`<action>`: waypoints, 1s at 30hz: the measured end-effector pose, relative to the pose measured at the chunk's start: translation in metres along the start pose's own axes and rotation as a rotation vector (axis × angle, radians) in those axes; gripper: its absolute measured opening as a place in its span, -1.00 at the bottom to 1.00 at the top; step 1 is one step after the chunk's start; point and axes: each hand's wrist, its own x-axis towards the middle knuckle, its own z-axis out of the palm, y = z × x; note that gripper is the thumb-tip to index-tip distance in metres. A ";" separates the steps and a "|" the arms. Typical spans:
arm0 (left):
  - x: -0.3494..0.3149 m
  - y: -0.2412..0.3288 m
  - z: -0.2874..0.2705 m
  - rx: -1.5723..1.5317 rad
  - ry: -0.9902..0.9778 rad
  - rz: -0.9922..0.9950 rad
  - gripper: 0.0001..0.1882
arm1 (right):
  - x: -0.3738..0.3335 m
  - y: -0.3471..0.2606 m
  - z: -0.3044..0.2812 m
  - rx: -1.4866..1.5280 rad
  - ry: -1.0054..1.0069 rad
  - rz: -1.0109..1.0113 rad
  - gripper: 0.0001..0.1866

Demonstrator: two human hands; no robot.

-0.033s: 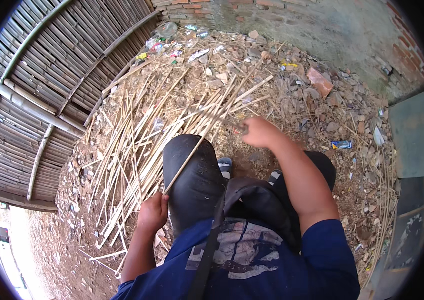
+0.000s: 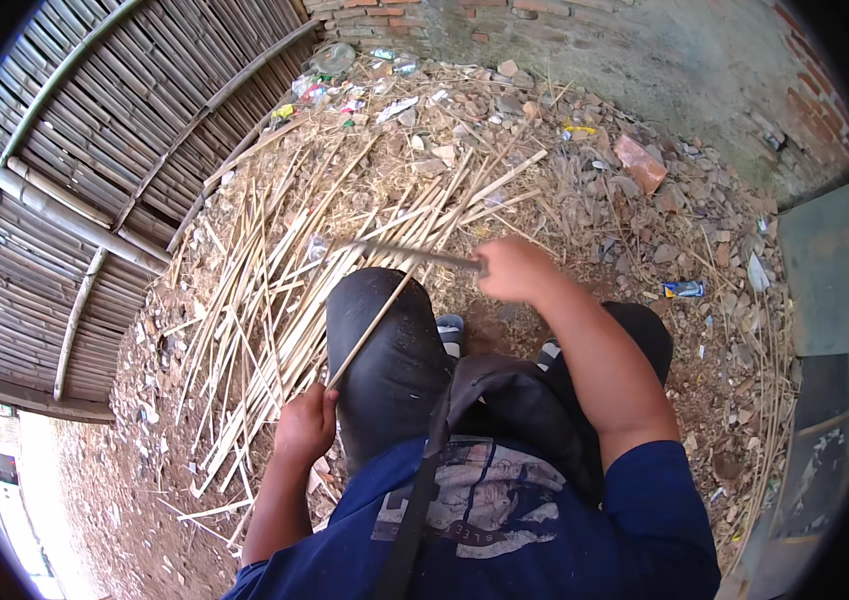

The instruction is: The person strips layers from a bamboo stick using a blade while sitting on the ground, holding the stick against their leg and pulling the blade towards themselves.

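Beside my left thigh, my left hand (image 2: 306, 424) is closed on the near end of a long, thin bamboo strip (image 2: 372, 328). The strip slants up and right across my bent left knee (image 2: 369, 300). My right hand (image 2: 516, 270) is wrapped around the handle of a long-bladed knife (image 2: 414, 254), out in front of my knees. Its dark blade points left and passes over the strip's far part; whether the two touch I cannot tell. Under and beyond the blade lies a loose pile of pale bamboo strips (image 2: 279, 340).
A bamboo-slat wall (image 2: 174, 90) stands on the left, and a brick and plaster wall (image 2: 624, 70) closes the back. Stones and litter cover the ground, with a reddish brick chunk (image 2: 640, 165) and a blue wrapper (image 2: 684, 289) to the right. A greenish panel (image 2: 829, 265) stands far right.
The knife blade, blurred before, has swung and now shows more plainly, reaching farther left. My right hand has shifted slightly left. My left hand and the strip stay in place.
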 end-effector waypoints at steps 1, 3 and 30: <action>-0.002 -0.001 0.001 0.058 0.037 0.019 -0.73 | -0.006 -0.010 0.001 -0.131 -0.007 -0.066 -0.51; -0.004 -0.005 0.003 0.125 0.024 -0.017 -0.71 | 0.014 0.043 0.011 0.209 0.093 0.201 -0.52; 0.016 -0.002 -0.027 -0.033 -0.109 0.046 -0.61 | 0.012 0.048 0.003 0.219 -0.070 0.172 -0.39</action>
